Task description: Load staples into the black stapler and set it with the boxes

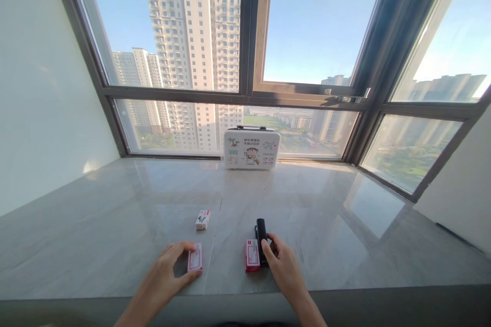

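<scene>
My left hand (164, 268) grips a small white box with a pink border (195, 257), fingers at its far edge and thumb at its near edge. A black stapler (261, 235) lies lengthwise on the sill under my right hand (282, 258), with the thumb on its top and the fingers along its right side. Against the stapler's left side sits a red and white box (252, 255), which my right hand does not hold. Beyond my left hand is a small white staple box (203, 219) with a dark staple picture and red marks.
A white carry case (252, 149) with cartoon prints and a dark handle stands upright against the window frame (192, 95). The grey marble-look sill (115, 235) has its front edge close to me. White walls (46, 76) bound it left and right.
</scene>
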`<move>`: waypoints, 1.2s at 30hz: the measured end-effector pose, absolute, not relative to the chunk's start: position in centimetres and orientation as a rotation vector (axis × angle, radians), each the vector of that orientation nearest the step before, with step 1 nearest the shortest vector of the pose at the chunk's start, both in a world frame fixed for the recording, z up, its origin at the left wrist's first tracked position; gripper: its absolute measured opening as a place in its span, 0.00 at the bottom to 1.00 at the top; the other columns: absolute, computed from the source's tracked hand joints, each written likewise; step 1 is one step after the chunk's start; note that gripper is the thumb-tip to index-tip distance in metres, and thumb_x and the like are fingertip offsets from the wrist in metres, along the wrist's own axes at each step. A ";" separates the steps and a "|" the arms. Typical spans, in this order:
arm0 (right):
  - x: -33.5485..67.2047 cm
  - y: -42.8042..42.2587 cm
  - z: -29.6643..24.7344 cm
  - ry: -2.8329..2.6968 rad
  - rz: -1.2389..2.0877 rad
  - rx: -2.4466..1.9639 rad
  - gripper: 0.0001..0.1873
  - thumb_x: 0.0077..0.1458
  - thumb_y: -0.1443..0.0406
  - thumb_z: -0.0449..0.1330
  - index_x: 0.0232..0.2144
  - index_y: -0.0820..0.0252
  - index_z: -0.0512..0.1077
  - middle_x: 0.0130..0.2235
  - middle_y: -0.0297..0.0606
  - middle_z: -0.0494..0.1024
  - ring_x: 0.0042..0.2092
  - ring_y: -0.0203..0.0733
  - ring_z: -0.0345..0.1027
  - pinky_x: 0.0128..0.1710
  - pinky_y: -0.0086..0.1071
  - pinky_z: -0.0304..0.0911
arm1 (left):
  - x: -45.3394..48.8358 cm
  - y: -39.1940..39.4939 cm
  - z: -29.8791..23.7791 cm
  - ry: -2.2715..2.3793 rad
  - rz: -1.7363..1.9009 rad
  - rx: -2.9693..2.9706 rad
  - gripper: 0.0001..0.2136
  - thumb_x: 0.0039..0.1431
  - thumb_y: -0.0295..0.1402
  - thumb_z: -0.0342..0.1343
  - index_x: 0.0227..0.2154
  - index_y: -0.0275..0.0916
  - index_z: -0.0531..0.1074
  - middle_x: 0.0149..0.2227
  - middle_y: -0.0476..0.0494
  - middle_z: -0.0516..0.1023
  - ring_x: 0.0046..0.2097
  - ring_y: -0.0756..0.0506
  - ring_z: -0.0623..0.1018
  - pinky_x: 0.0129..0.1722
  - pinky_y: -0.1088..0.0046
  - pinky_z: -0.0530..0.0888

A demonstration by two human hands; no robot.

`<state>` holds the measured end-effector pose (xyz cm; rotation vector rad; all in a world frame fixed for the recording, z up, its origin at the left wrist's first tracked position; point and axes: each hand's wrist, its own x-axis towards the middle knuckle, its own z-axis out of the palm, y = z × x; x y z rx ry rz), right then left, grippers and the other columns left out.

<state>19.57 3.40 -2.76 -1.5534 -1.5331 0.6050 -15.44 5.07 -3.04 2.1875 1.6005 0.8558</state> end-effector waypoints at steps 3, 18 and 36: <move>19.6 3.4 -2.7 -1.538 0.601 -1.552 0.25 0.66 0.48 0.50 0.50 0.60 0.74 0.28 0.35 0.74 0.31 0.44 0.70 0.31 0.33 0.59 | -9.9 4.6 -1.5 1.444 0.942 2.136 0.29 0.54 0.49 0.64 0.58 0.50 0.68 0.57 0.45 0.73 0.58 0.39 0.73 0.58 0.61 0.70; 20.2 3.4 -2.8 -1.524 0.605 -1.526 0.26 0.66 0.47 0.50 0.50 0.58 0.75 0.28 0.35 0.76 0.31 0.45 0.71 0.31 0.32 0.59 | -0.3 6.4 -0.7 1.134 0.971 2.091 0.38 0.47 0.52 0.68 0.59 0.45 0.63 0.55 0.42 0.72 0.54 0.40 0.73 0.54 0.65 0.69; 20.4 1.4 -1.8 -1.541 0.687 -1.607 0.38 0.63 0.42 0.52 0.63 0.65 0.65 0.28 0.33 0.73 0.32 0.44 0.70 0.33 0.32 0.59 | -6.6 8.9 -0.3 2.023 1.082 1.903 0.25 0.71 0.51 0.35 0.30 0.42 0.70 0.27 0.46 0.75 0.32 0.45 0.74 0.31 0.73 0.60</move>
